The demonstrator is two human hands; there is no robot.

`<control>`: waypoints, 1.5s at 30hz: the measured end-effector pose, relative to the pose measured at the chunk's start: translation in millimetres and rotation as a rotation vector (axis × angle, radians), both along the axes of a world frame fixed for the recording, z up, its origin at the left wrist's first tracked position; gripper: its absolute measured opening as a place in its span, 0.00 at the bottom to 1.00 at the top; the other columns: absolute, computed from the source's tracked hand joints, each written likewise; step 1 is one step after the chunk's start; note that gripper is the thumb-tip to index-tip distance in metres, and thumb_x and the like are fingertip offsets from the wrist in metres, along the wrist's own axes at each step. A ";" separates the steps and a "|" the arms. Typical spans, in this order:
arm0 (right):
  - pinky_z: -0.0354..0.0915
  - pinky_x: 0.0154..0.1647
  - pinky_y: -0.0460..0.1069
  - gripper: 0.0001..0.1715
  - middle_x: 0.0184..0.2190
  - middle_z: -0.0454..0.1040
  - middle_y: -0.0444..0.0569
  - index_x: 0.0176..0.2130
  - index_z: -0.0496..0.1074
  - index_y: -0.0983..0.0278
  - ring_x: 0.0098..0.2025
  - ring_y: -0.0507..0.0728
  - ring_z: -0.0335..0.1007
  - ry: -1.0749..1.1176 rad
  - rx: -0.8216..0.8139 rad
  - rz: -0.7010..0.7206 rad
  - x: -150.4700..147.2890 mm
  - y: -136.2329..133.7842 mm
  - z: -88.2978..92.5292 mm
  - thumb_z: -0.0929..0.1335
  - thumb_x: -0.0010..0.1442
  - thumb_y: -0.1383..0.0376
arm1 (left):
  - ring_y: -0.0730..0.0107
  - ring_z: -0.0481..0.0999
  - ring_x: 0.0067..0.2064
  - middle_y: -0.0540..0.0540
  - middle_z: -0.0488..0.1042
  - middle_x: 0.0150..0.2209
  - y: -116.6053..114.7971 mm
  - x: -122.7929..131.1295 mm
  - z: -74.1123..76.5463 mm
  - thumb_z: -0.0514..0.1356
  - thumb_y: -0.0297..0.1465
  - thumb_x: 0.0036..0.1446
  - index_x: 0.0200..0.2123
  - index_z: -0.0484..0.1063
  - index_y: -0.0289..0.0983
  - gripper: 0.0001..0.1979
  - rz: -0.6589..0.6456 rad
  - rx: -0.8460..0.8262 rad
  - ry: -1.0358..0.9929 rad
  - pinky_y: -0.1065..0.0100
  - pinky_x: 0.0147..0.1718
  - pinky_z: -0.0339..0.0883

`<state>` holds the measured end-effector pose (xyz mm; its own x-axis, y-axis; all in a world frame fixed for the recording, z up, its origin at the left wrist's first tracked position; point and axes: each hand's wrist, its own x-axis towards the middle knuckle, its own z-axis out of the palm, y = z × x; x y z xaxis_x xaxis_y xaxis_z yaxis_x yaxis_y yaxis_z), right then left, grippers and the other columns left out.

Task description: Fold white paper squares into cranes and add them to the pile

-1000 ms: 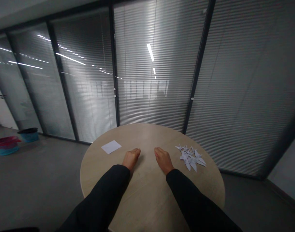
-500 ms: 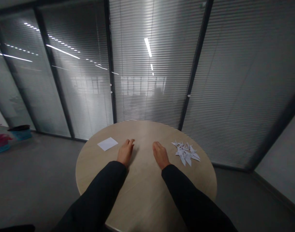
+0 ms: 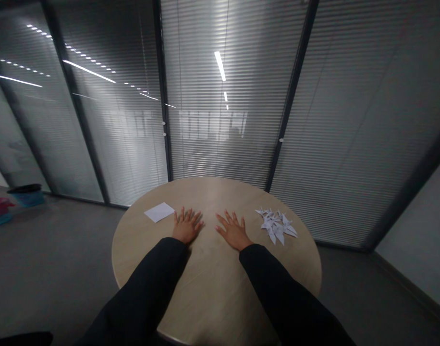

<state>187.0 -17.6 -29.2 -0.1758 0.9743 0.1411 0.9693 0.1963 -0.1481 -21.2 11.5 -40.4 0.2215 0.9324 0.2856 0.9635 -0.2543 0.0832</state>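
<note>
My left hand (image 3: pixel 186 227) lies flat, palm down, on the round wooden table (image 3: pixel 213 283), fingers spread and holding nothing. My right hand (image 3: pixel 232 228) lies flat beside it in the same way, also empty. A white square sheet of paper (image 3: pixel 158 212) rests just left of my left hand, apart from it. A pile of several folded white paper shapes (image 3: pixel 276 225) sits to the right of my right hand, not touching it. Both arms wear dark sleeves.
Glass walls with shut blinds (image 3: pixel 223 96) stand behind the table. Blue and red bins (image 3: pixel 11 202) sit on the grey floor at the far left.
Both hands have turned from resting on their edges with fingers together to lying palm down with fingers spread. The view has shifted slightly.
</note>
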 end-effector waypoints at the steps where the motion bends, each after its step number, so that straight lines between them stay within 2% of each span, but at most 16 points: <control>1: 0.31 0.64 0.71 0.34 0.71 0.36 0.46 0.67 0.43 0.46 0.71 0.67 0.29 0.006 -0.024 -0.004 0.4 0.3 -0.9 0.50 0.65 0.43 | 0.45 0.39 0.69 0.46 0.52 0.68 0.1 -0.1 -0.1 0.39 0.49 0.63 0.65 0.54 0.49 0.30 -0.002 -0.009 -0.003 0.39 0.62 0.30; 6: 0.30 0.63 0.71 0.36 0.71 0.36 0.47 0.67 0.41 0.46 0.70 0.68 0.29 0.007 -0.086 -0.028 1.7 3.9 -6.2 0.49 0.64 0.42 | 0.41 0.42 0.68 0.43 0.53 0.67 0.6 0.3 0.2 0.41 0.51 0.62 0.68 0.46 0.47 0.33 0.024 -0.015 -0.014 0.38 0.61 0.29; 12: 0.29 0.64 0.70 0.36 0.71 0.37 0.46 0.67 0.43 0.47 0.71 0.68 0.29 0.018 -0.131 -0.002 2.1 4.1 -8.9 0.49 0.64 0.43 | 0.41 0.39 0.69 0.41 0.50 0.68 -0.5 -0.8 -0.4 0.38 0.53 0.62 0.67 0.49 0.47 0.34 -0.016 -0.142 0.018 0.38 0.61 0.31; 16: 0.32 0.64 0.70 0.36 0.70 0.39 0.48 0.67 0.45 0.49 0.70 0.68 0.32 0.022 -0.152 0.014 2.4 3.5 -9.7 0.50 0.65 0.43 | 0.42 0.41 0.69 0.38 0.47 0.68 -0.6 -1.2 1.0 0.36 0.53 0.62 0.67 0.50 0.46 0.34 -0.045 -0.242 0.017 0.38 0.60 0.37; 25: 0.34 0.64 0.70 0.37 0.70 0.39 0.50 0.67 0.45 0.51 0.70 0.68 0.32 -0.001 -0.179 0.038 4.2 6.0 -7.6 0.49 0.65 0.43 | 0.40 0.44 0.68 0.36 0.49 0.68 -1.0 -1.4 2.8 0.38 0.51 0.63 0.66 0.51 0.44 0.33 -0.068 -0.234 0.034 0.37 0.59 0.41; 45: 0.34 0.64 0.70 0.36 0.70 0.39 0.50 0.67 0.46 0.50 0.70 0.68 0.33 -0.003 -0.166 0.038 5.2 9.1 -11.3 0.50 0.65 0.43 | 0.40 0.45 0.68 0.35 0.50 0.68 0.1 -1.2 2.4 0.40 0.50 0.63 0.66 0.52 0.44 0.32 -0.070 -0.239 0.028 0.36 0.59 0.41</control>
